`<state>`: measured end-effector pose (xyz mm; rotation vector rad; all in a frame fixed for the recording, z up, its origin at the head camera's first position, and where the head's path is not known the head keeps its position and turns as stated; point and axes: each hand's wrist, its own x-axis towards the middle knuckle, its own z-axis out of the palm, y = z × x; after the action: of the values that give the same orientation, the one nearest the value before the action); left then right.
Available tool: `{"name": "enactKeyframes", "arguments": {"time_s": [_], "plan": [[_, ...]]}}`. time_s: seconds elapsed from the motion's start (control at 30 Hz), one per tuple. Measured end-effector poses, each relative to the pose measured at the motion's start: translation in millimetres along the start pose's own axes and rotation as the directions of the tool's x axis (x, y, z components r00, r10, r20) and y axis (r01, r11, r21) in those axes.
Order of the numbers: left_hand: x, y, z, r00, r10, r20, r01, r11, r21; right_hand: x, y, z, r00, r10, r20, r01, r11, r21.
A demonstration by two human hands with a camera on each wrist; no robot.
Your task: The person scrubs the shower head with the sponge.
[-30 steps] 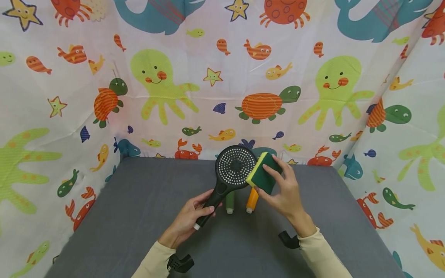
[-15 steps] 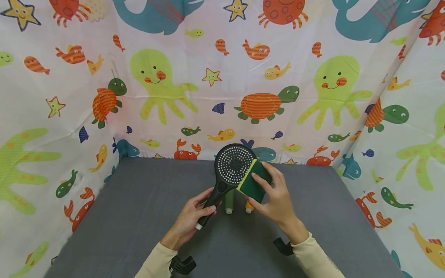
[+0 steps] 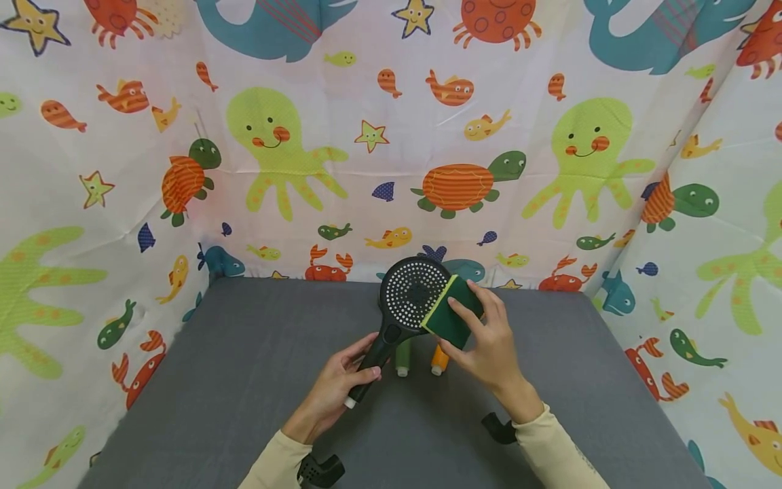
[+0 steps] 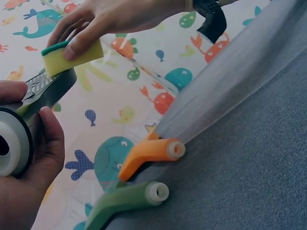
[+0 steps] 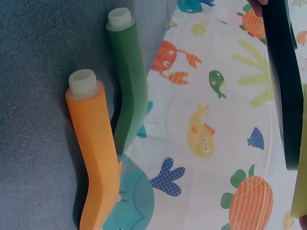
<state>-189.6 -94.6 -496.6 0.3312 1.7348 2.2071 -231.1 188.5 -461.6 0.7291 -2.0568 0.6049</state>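
Observation:
My left hand [image 3: 330, 390] grips the handle of a black shower head [image 3: 414, 288], whose round, holed spray face is turned toward the head camera. Between the thumb and fingers of my right hand [image 3: 493, 346] is a sponge [image 3: 453, 316] with a dark green scouring side and a yellow side. In the left wrist view, the yellow part of the sponge [image 4: 76, 58] meets the edge of the spray face. The right wrist view shows the shower head [image 5: 288, 91] edge-on, with only a strip of sponge [image 5: 300, 182] beside it.
Behind the shower head, a green handle [image 3: 402, 358] and an orange handle [image 3: 439, 360], both bent with white ends, are on the grey cloth surface [image 3: 269, 367]. Their far ends are hidden in the head view. A sea-animal printed curtain [image 3: 391, 204] stands around the back and sides.
The sponge in my right hand has moved left onto the right part of the spray face, then shifted slightly up and right. The shower head has dipped slightly since half a second ago.

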Motion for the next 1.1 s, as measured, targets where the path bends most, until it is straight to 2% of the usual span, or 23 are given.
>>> {"name": "enactKeyframes", "arguments": {"time_s": [0.23, 0.5, 0.8, 1.1], "plan": [[2.1, 0.0, 4.1, 1.000, 0.007, -0.008, -0.006, 1.000, 0.004, -1.7, -4.2, 1.7, 1.000, 0.030, -0.006, -0.030, 1.000, 0.003], [5.8, -0.2, 8.6, 1.000, 0.018, -0.014, -0.018, 1.000, 0.004, -5.8, -16.4, 8.5, 1.000, -0.024, 0.017, 0.024, 1.000, 0.000], [3.2, -2.0, 5.8, 1.000, 0.000, -0.020, 0.000, 1.000, -0.006, -2.2, -10.4, 9.5, 0.998, -0.056, 0.016, 0.056, 0.998, -0.005], [-1.4, -3.9, 5.5, 1.000, -0.018, -0.005, 0.018, 1.000, 0.002, 4.4, -1.2, 6.5, 1.000, 0.010, 0.002, -0.010, 1.000, -0.013]]}}
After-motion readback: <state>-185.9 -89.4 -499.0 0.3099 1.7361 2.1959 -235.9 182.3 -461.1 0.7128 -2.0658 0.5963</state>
